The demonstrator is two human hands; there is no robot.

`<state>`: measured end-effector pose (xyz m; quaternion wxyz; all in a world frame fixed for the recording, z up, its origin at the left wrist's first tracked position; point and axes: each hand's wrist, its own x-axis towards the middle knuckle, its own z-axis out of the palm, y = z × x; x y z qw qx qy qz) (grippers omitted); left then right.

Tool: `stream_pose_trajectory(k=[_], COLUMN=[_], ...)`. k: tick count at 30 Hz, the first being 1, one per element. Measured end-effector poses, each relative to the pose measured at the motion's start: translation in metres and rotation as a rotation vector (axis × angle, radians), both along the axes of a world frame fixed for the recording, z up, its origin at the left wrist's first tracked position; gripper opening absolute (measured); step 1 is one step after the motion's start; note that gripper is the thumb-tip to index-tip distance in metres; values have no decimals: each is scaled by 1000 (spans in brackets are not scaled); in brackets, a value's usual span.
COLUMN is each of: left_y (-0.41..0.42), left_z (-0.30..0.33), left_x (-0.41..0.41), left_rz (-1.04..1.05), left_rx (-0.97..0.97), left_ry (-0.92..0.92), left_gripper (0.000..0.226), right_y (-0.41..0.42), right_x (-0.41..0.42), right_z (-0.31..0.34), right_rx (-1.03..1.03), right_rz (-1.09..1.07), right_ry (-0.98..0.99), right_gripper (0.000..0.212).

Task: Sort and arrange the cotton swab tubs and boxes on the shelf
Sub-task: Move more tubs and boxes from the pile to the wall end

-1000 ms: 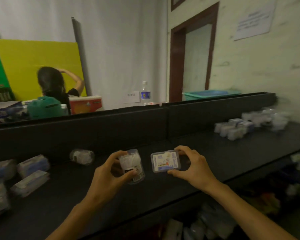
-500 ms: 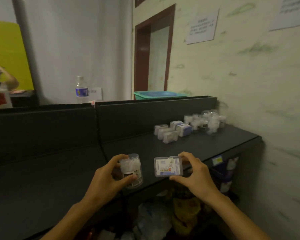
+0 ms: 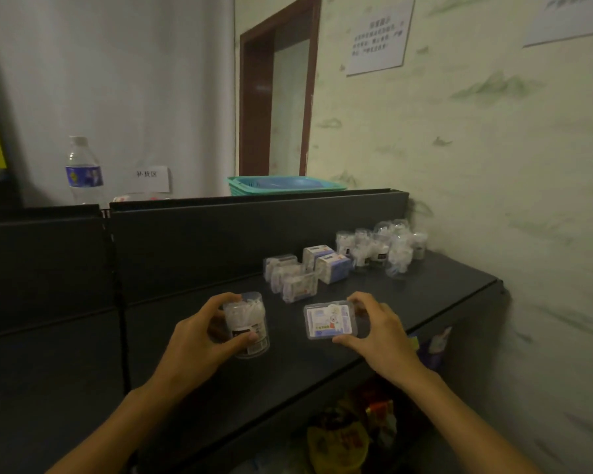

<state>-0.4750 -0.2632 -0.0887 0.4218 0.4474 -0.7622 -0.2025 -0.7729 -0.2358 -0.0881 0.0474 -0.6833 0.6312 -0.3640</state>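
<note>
A dim room with a pale wall [image 3: 493, 148] marked by faint green streaks, two paper notices [image 3: 379, 39] taped to it. A dark-framed doorway [image 3: 278, 97] stands at the corner beside a white curtain [image 3: 117, 80]. A black shelf [image 3: 425, 289] with a raised back panel [image 3: 254, 230] runs along the wall; behind the panel stand a water bottle [image 3: 83, 172] and a teal basin [image 3: 285, 184].

A shop stockroom or mock retail space: a black metal display shelf [image 3: 374, 295] carries grouped cotton swab boxes [image 3: 293, 277] and clear swab tubs [image 3: 384, 246], with packaged goods [image 3: 343, 439] below the shelf, a price tag [image 3: 440, 338] on its edge and printed notices [image 3: 379, 37] on the wall above it.
</note>
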Motion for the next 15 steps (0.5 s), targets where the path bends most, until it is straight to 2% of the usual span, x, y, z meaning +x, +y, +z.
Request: stream_pose_trajectory(k=[3,8,15], left_y=[-28,-67,-100], left_z=[3,17,33], left_x=[-6,-15,-33], left_rz=[16,27,36], left_rx=[-2,-33,-94], left_ry=[11,38,43], left_gripper=[60,57,61], right_y=[-36,-90,-125], right_x=[-3,-14,-18], right_z=[1,-4,-15], right_rx=[68,156,184], right_rz=[10,45,116], right_ry=[64,60,44], right_gripper=[67,62,64])
